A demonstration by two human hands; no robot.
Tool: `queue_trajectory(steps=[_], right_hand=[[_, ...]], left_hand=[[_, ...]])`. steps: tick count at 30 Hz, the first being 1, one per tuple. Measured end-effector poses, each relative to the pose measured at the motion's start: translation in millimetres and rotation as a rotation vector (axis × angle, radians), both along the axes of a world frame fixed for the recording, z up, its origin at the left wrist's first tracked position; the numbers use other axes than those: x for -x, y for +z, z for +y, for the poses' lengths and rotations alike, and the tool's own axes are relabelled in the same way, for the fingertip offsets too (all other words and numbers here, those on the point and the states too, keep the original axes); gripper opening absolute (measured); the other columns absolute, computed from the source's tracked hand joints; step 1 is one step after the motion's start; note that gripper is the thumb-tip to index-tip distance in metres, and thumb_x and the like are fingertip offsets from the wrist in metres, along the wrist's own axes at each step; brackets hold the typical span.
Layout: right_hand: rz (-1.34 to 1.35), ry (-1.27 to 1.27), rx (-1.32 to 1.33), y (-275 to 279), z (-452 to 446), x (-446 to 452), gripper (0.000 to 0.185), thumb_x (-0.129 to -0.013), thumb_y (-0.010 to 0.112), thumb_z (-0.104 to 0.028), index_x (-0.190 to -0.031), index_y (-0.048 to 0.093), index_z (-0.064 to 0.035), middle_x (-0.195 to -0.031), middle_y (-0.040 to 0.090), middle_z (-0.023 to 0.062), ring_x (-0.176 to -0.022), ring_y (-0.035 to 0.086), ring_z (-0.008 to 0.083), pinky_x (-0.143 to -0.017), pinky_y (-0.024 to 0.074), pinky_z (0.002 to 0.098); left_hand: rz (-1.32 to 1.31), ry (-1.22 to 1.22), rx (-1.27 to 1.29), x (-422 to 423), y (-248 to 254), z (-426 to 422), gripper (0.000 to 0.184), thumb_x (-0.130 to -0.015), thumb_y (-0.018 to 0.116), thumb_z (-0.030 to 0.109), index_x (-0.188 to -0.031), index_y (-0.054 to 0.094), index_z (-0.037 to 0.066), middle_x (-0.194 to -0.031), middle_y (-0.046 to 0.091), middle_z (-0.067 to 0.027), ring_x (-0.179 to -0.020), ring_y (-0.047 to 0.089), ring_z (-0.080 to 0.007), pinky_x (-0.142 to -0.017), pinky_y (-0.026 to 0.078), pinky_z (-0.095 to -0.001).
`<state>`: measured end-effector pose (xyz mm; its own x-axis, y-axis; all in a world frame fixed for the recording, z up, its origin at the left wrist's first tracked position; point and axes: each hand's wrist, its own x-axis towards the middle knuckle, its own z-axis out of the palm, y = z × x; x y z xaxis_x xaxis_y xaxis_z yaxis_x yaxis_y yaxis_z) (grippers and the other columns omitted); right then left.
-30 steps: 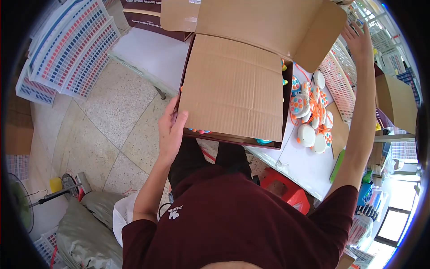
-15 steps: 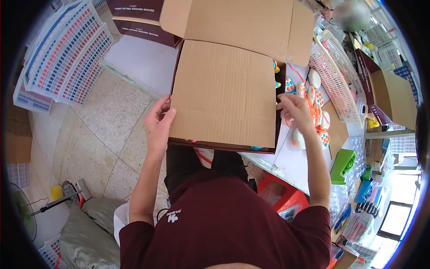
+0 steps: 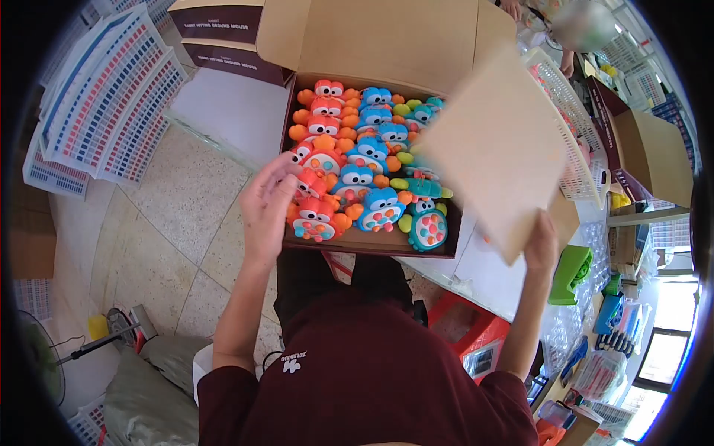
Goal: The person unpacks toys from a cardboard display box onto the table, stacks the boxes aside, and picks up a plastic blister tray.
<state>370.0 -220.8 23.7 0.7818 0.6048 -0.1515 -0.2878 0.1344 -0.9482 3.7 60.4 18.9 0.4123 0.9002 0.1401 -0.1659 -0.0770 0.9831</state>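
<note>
An open carton with dark maroon sides holds rows of crab-like toys: red ones at left, blue ones in the middle, teal-green ones at right. My left hand is at the carton's left edge beside the red toys, its fingers curved and apart, with nothing seen in them. In my right hand is a flat brown cardboard sheet, pinched by its lower right corner. Blurred and tilted, the sheet hangs over the table right of the carton and hides part of the green toys.
Printed maroon cartons are stacked at the back left. A white plastic basket and a green item lie to the right. Another person's hand shows at the top right. A red stool stands below the table.
The cardboard sheet has been lifted off the toys and swung right by my right hand, uncovering the rows. My left hand has stayed near the carton's left edge.
</note>
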Motion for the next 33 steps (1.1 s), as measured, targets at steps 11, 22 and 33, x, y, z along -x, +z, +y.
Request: queue_trajectory(steps=[11, 22, 33], right_hand=[[0.103, -0.806, -0.198, -92.0, -144.7, -116.0, 0.028, -0.094, 0.041, -0.012, -0.115, 0.046, 0.0067, -0.114, 0.055, 0.0177, -0.106, 0.055, 0.0283, -0.094, 0.0473, 0.0422], [0.001, -0.653, 0.233, -102.0, -158.7, -39.9, 0.035, -0.086, 0.061, -0.019, -0.108, 0.050, 0.0058, -0.102, 0.056, 0.0151, -0.087, 0.062, 0.0269, -0.074, 0.0527, 0.0335], [-0.244, -0.499, 0.574, -65.5, -109.0, 9.7, 0.022, -0.086, 0.060, -0.022, -0.091, 0.058, 0.0000, -0.062, 0.050, -0.0002, -0.054, 0.050, 0.0102, -0.050, 0.0436, 0.0253]], left_hand=[[0.217, 0.152, 0.089, 25.3, -57.0, 14.1, 0.043, -0.089, 0.054, 0.016, -0.122, 0.046, -0.011, -0.121, 0.052, -0.0207, -0.110, 0.052, -0.0231, -0.094, 0.039, -0.0318], [0.180, 0.103, 0.101, 22.2, -60.2, 11.4, 0.047, -0.090, 0.053, 0.018, -0.125, 0.042, -0.012, -0.124, 0.049, -0.0225, -0.115, 0.048, -0.0255, -0.099, 0.035, -0.0333], [0.189, 0.083, 0.037, 25.0, -59.7, 7.0, 0.049, -0.089, 0.054, 0.020, -0.126, 0.042, -0.010, -0.123, 0.050, -0.0215, -0.115, 0.049, -0.0249, -0.098, 0.036, -0.0335]])
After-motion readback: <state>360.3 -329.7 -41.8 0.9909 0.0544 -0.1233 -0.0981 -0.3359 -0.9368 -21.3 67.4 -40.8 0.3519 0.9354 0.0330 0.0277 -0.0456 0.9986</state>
